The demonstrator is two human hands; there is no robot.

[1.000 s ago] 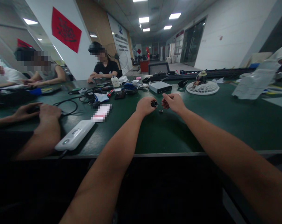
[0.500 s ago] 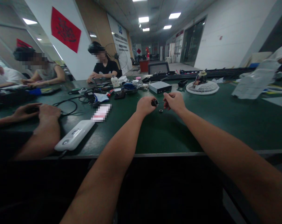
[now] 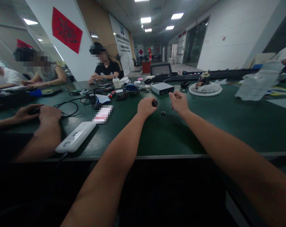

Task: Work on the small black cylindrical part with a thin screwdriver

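Note:
My left hand (image 3: pixel 145 107) is wrapped round a small black cylindrical part (image 3: pixel 155 103), whose round end with a pale rim faces right. To its right, my right hand (image 3: pixel 179 102) is raised over the table with its fingers curled. A brownish bit shows between those fingers, but what it belongs to is hidden. On the green tabletop between the two hands lies a small dark ring-shaped piece (image 3: pixel 163 112) with a light centre. Neither hand touches it.
Behind my hands stands a grey metal box (image 3: pixel 162 88); right of it lies a white fan grille with a motor (image 3: pixel 205 88). A white power bank-like device (image 3: pixel 76 137) and a phone (image 3: pixel 103 114) lie left. A co-worker's hands (image 3: pixel 49 112) rest nearby, beside black cables (image 3: pixel 71 107).
My right hand has drawn back to the right, away from the black cylindrical part. The thin shaft that pointed from it toward that part no longer shows. My left hand shifted slightly left.

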